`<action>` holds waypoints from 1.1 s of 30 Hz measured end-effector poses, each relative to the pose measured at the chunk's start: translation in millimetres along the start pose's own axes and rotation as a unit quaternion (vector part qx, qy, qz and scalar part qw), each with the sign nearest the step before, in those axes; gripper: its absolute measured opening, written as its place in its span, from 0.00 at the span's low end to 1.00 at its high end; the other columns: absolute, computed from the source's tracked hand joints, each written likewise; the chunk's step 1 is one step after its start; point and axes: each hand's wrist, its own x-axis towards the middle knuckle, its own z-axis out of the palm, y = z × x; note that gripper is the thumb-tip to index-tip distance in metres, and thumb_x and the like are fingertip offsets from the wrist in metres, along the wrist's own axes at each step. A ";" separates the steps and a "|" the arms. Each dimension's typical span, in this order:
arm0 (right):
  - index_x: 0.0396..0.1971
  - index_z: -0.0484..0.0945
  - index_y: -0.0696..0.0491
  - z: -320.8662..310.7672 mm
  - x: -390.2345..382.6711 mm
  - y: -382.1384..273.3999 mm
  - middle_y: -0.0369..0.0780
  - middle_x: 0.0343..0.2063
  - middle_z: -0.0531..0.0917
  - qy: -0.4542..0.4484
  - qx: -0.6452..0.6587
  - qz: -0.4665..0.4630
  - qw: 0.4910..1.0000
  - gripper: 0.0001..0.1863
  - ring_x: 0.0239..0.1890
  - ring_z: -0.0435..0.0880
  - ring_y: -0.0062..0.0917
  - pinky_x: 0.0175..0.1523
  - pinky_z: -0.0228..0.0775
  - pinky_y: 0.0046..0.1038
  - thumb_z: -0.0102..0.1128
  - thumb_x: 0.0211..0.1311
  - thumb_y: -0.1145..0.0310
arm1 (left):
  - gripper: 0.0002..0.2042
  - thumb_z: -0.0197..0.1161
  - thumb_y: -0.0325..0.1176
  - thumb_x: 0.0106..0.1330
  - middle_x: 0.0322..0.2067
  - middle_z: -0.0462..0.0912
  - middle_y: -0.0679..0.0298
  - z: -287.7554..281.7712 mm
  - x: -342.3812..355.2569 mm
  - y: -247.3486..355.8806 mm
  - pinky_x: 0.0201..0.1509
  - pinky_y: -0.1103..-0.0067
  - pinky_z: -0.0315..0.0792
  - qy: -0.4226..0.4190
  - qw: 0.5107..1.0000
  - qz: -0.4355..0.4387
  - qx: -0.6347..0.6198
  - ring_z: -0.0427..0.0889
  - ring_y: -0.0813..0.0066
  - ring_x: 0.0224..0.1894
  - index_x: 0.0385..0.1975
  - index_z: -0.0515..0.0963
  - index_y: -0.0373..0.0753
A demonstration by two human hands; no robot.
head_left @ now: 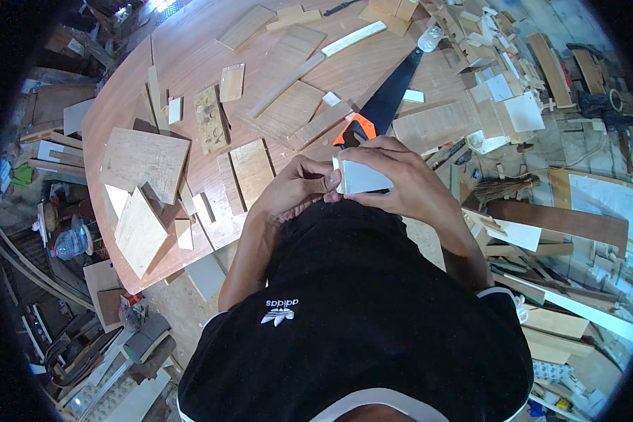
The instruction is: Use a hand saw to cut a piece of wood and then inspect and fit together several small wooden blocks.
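Note:
Close to my body, at the table's front edge, I hold a small white-faced wooden piece (364, 180) with a pale edge strip along its left side. My right hand (399, 176) wraps round it from the right. My left hand (297, 188) pinches its left end, thumb against the pale strip, other fingers curled and partly hidden. Just beyond my hands a hand saw (390, 90) lies on the round wooden table (133, 98), its orange-and-black handle partly hidden behind my right hand.
Loose boards (145, 166), strips (347, 41) and small blocks cover much of the tabletop. Offcuts (513, 112) are piled at the right edge. Planks (555, 218) lie on the floor at right; a plastic jug (72, 240) and clutter stand at left.

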 end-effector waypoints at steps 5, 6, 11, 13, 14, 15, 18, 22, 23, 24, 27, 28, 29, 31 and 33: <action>0.52 0.73 0.52 -1.1 1.0 1.8 0.46 0.43 0.78 -0.017 -0.008 -0.013 1.000 0.29 0.47 0.76 0.38 0.53 0.70 0.34 0.70 0.45 0.67 | 0.12 0.63 0.34 0.63 0.25 0.80 0.62 5.2 -2.7 5.3 0.33 0.85 0.71 0.009 1.000 -0.006 -0.009 0.76 0.81 0.27 0.32 0.81 0.28; 0.51 0.75 0.50 -1.0 0.9 1.2 0.43 0.43 0.78 -0.013 0.000 0.006 1.000 0.30 0.47 0.77 0.36 0.52 0.70 0.34 0.71 0.42 0.68 | 0.11 0.63 0.33 0.63 0.26 0.81 0.61 5.5 -3.1 6.0 0.34 0.85 0.72 0.008 1.000 -0.006 -0.010 0.77 0.80 0.28 0.31 0.81 0.28; 0.52 0.73 0.50 -4.1 0.8 -4.6 0.44 0.43 0.78 -0.006 0.025 -0.006 1.000 0.30 0.47 0.77 0.38 0.51 0.71 0.35 0.71 0.44 0.67 | 0.14 0.64 0.36 0.62 0.27 0.81 0.63 4.3 -2.2 4.7 0.34 0.85 0.72 -0.011 0.994 0.038 0.098 0.76 0.81 0.29 0.36 0.81 0.29; 0.52 0.74 0.50 -1.1 1.2 -7.1 0.43 0.43 0.78 0.027 0.026 0.012 0.999 0.30 0.46 0.77 0.37 0.51 0.71 0.34 0.71 0.44 0.68 | 0.14 0.64 0.36 0.62 0.28 0.82 0.63 12.7 -2.4 7.8 0.35 0.85 0.72 -0.024 0.992 0.088 0.092 0.77 0.81 0.29 0.37 0.81 0.29; 0.52 0.74 0.50 0.4 0.8 -7.3 0.43 0.43 0.78 0.027 0.025 0.012 0.999 0.30 0.46 0.77 0.37 0.51 0.71 0.34 0.71 0.44 0.68 | 0.14 0.64 0.35 0.62 0.29 0.82 0.62 16.5 -3.3 10.9 0.36 0.85 0.72 -0.008 0.995 0.070 0.064 0.77 0.81 0.30 0.38 0.81 0.29; 0.51 0.75 0.48 2.4 0.2 -6.9 0.41 0.43 0.78 0.047 0.032 0.012 0.998 0.32 0.45 0.78 0.34 0.50 0.72 0.33 0.72 0.40 0.70 | 0.14 0.65 0.35 0.61 0.30 0.83 0.62 18.2 -3.4 12.6 0.36 0.85 0.72 0.008 0.998 0.052 0.037 0.78 0.81 0.31 0.38 0.81 0.29; 0.51 0.77 0.47 4.8 0.1 -6.0 0.39 0.42 0.78 0.059 0.037 0.012 0.998 0.33 0.44 0.79 0.31 0.48 0.73 0.32 0.73 0.35 0.74 | 0.14 0.65 0.34 0.61 0.31 0.84 0.61 9.2 -4.0 6.0 0.35 0.85 0.72 -0.018 0.997 0.059 0.045 0.78 0.82 0.30 0.39 0.81 0.29; 0.51 0.77 0.47 2.5 1.5 -4.8 0.39 0.42 0.78 0.031 0.033 0.007 0.999 0.34 0.45 0.79 0.31 0.48 0.73 0.32 0.73 0.35 0.74 | 0.14 0.65 0.34 0.60 0.31 0.84 0.61 6.4 -3.7 2.3 0.35 0.85 0.72 -0.031 0.998 0.045 0.035 0.77 0.82 0.30 0.39 0.81 0.29; 0.51 0.77 0.47 2.3 1.7 -5.2 0.39 0.42 0.78 0.030 0.033 0.006 0.999 0.34 0.45 0.79 0.31 0.48 0.73 0.32 0.73 0.35 0.74 | 0.14 0.65 0.35 0.61 0.30 0.83 0.62 8.0 -4.5 2.6 0.34 0.86 0.71 -0.024 0.998 0.049 0.044 0.77 0.83 0.30 0.38 0.81 0.29; 0.51 0.77 0.48 2.3 1.8 -5.8 0.39 0.42 0.78 0.029 0.034 0.001 0.999 0.34 0.45 0.79 0.31 0.49 0.73 0.32 0.73 0.35 0.75 | 0.14 0.64 0.36 0.62 0.29 0.83 0.62 8.9 -5.2 2.8 0.32 0.87 0.71 -0.016 0.997 0.053 0.053 0.77 0.83 0.29 0.37 0.81 0.29; 0.50 0.76 0.48 1.5 1.6 -6.5 0.39 0.43 0.78 0.030 0.038 -0.007 0.999 0.34 0.46 0.78 0.32 0.50 0.72 0.32 0.73 0.35 0.75 | 0.14 0.60 0.38 0.65 0.27 0.83 0.63 -6.6 -6.0 -7.1 0.27 0.89 0.69 0.022 0.999 -0.014 0.035 0.77 0.85 0.27 0.35 0.81 0.29; 0.50 0.76 0.48 1.7 1.2 -6.3 0.39 0.43 0.78 0.031 0.043 -0.009 0.999 0.34 0.46 0.78 0.32 0.50 0.72 0.32 0.73 0.35 0.75 | 0.14 0.60 0.38 0.65 0.27 0.83 0.63 -1.9 -6.0 -4.6 0.27 0.89 0.69 0.021 0.999 -0.014 0.035 0.77 0.85 0.27 0.35 0.81 0.29; 0.50 0.76 0.48 2.1 0.9 -6.4 0.39 0.43 0.78 0.032 0.043 -0.008 0.999 0.34 0.46 0.78 0.32 0.50 0.72 0.32 0.73 0.35 0.75 | 0.15 0.59 0.39 0.66 0.27 0.82 0.62 7.3 -6.4 0.1 0.25 0.90 0.69 0.033 0.999 0.002 0.016 0.77 0.85 0.26 0.35 0.81 0.29; 0.51 0.76 0.49 2.8 0.6 -7.0 0.38 0.43 0.79 0.028 0.029 -0.005 0.999 0.34 0.48 0.77 0.31 0.52 0.71 0.32 0.73 0.34 0.75 | 0.16 0.57 0.40 0.67 0.26 0.82 0.62 11.7 -7.1 2.5 0.24 0.91 0.69 0.046 0.999 0.019 -0.003 0.78 0.85 0.25 0.35 0.81 0.29; 0.51 0.76 0.48 1.3 0.8 -8.2 0.38 0.43 0.79 0.023 0.019 -0.010 1.000 0.35 0.48 0.76 0.31 0.52 0.70 0.32 0.73 0.34 0.75 | 0.17 0.57 0.40 0.67 0.27 0.82 0.60 8.9 -8.4 1.5 0.26 0.90 0.72 0.032 0.999 0.022 -0.010 0.79 0.84 0.26 0.35 0.80 0.27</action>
